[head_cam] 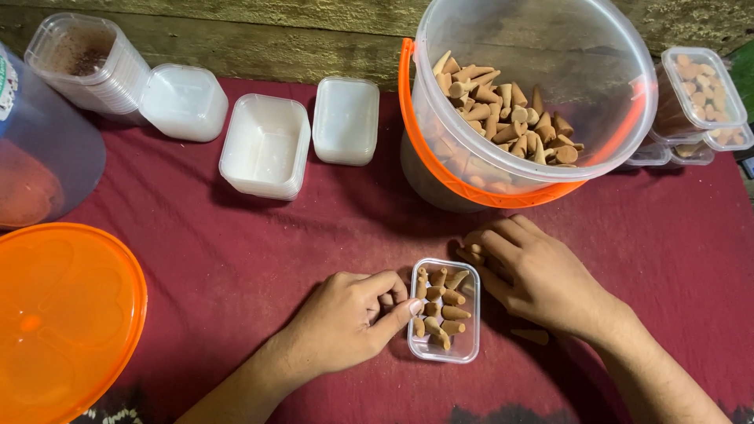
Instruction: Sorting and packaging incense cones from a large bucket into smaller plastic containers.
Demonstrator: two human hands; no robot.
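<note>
A small clear plastic box lies on the red cloth, holding several brown cone-shaped pieces. My left hand rests against the box's left side, thumb touching its edge, fingers curled. My right hand sits at the box's upper right corner, fingers closed around a few cones. One loose cone lies on the cloth below my right wrist. Behind my hands, a tilted clear bucket with an orange handle holds many more cones.
An orange lid lies at the left. Empty clear boxes and white lids line the back, beside a stack of containers. Filled, closed boxes are stacked at the right. A large clear tub stands far left.
</note>
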